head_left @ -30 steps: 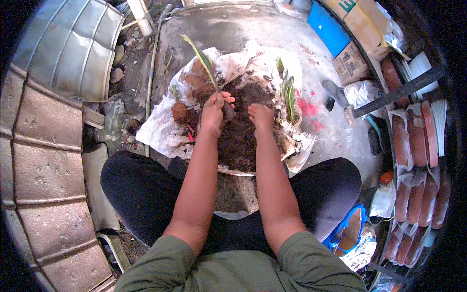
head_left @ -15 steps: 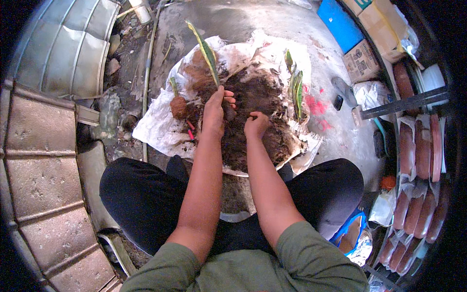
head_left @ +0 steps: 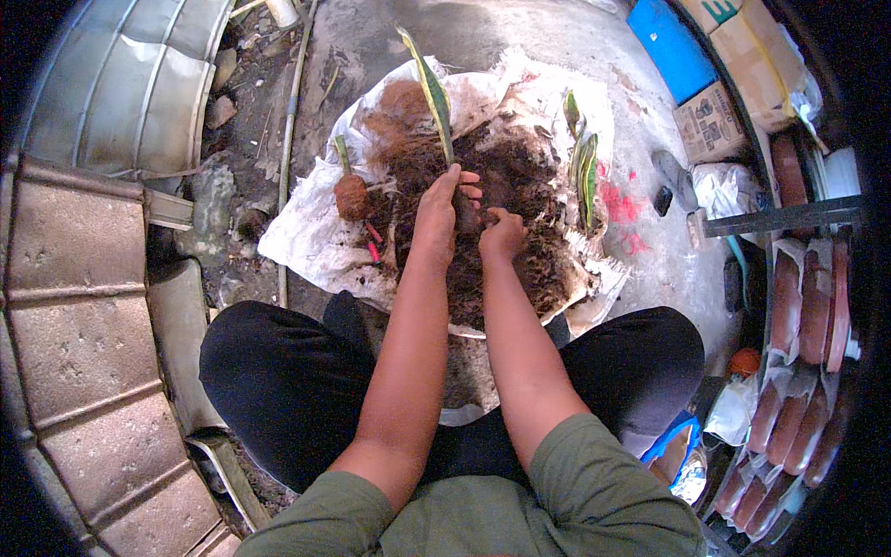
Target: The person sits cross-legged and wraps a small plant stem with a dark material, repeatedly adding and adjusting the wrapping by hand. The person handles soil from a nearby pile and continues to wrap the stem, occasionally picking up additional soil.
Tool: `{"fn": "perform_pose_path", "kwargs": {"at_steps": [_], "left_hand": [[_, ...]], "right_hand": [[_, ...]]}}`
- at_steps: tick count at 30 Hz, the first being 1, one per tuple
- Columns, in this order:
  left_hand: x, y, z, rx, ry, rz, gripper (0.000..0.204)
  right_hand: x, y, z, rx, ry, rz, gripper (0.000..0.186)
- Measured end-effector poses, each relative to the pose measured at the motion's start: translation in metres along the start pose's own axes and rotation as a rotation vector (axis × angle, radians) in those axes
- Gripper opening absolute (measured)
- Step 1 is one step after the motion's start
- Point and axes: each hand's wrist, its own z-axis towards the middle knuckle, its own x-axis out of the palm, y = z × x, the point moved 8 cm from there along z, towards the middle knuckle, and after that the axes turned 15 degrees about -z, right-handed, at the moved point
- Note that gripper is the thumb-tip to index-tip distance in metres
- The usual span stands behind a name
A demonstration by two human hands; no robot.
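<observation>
My left hand [head_left: 440, 215] grips a snake plant cutting [head_left: 434, 97] near its base, its long yellow-edged green leaf pointing up and away. A dark clump [head_left: 469, 215] shows at the base, partly covered by the left fingers. Close beside it on the right is my right hand [head_left: 502, 234], its fingers curled inward; what they hold, if anything, is hidden. Both hands are over dark, fibrous soil [head_left: 520, 176] heaped on a white woven sack [head_left: 302, 227]. Left of them sits a brown fibre-wrapped ball [head_left: 351, 197] with a green stem. More snake plant leaves [head_left: 587, 181] lie at the right.
A small red-handled thing [head_left: 373, 249] lies on the sack's left part. Stacked brown pots [head_left: 817, 302] stand on a rack at the right, below cardboard boxes [head_left: 711, 123] and a blue box [head_left: 670, 48]. Tiled panels [head_left: 79, 353] run along the left.
The whole view has shifted slightly. My right hand has come a little closer to the cutting's base, while my left hand keeps its grip on the cutting.
</observation>
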Motion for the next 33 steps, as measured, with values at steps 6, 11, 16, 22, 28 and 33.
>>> {"fn": "perform_pose_path", "kwargs": {"at_steps": [6, 11, 16, 22, 28, 33], "left_hand": [[0.003, -0.007, -0.005, -0.006, 0.030, -0.024, 0.041], [0.006, -0.020, -0.016, 0.015, 0.065, -0.005, 0.040], [0.000, -0.039, -0.027, 0.077, 0.089, 0.022, 0.039], [0.012, -0.049, -0.038, 0.107, 0.171, 0.052, 0.046], [0.022, -0.053, -0.047, 0.122, 0.184, 0.023, 0.039], [0.035, -0.060, -0.060, 0.150, 0.220, -0.084, 0.029]], "right_hand": [[-0.020, 0.003, -0.001, -0.105, -0.144, 0.148, 0.028], [-0.036, 0.006, 0.001, -0.103, 0.007, 0.672, 0.029], [-0.076, 0.041, -0.029, -0.153, 0.345, 1.362, 0.029], [-0.103, 0.044, -0.033, -0.260, 0.417, 1.250, 0.034], [-0.148, 0.045, -0.052, -0.165, 0.259, 1.022, 0.024], [-0.189, 0.054, -0.068, -0.204, 0.291, 1.082, 0.025]]}}
